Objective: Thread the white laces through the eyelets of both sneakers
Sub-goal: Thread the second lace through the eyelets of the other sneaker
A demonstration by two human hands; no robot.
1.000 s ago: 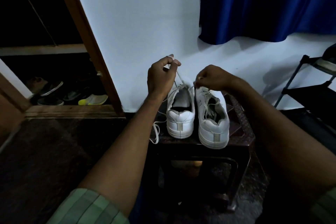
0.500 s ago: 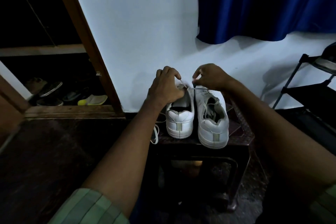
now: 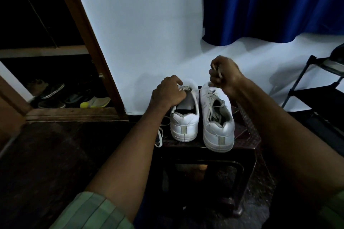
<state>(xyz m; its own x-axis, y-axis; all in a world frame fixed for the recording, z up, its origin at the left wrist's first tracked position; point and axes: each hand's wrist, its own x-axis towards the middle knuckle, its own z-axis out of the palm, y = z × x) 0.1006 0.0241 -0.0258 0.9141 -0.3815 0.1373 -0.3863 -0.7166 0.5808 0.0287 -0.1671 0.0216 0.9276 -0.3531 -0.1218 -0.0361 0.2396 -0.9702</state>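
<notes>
- In the dark alcove at the far left, several shoes (image 3: 52,92) lie on the floor, among them a yellow-soled sandal (image 3: 95,102).
- A brown wooden door frame (image 3: 89,42) slants down beside the pale wall (image 3: 141,24).
- A green checked sleeve (image 3: 89,212) covers the left upper arm at the bottom edge.
- A loose end of white lace (image 3: 159,138) hangs off the left edge of the dark stool (image 3: 247,135), beside the left forearm.
- The left hand (image 3: 167,92) rests on the left sneaker (image 3: 184,115); its grip is curled over the shoe's near side at the eyelets, fingertips touching the lace there, though whether it pinches the lace is hard to tell.
- The left sneaker stands heel toward the camera on the stool, its tongue area mostly open, lace crossing only near the toe.
- The right sneaker (image 3: 217,122) stands just beside it, heel nearer the camera, with laces lying loosely across its opening.
- The right hand (image 3: 224,73) is raised above the right sneaker's toe; its grip is a closed fist around a lace end, which runs down to the left sneaker's eyelets.
- A deep blue curtain (image 3: 270,5) hangs at upper right.
- A black metal rack (image 3: 305,80) stands at the far right edge.
</notes>
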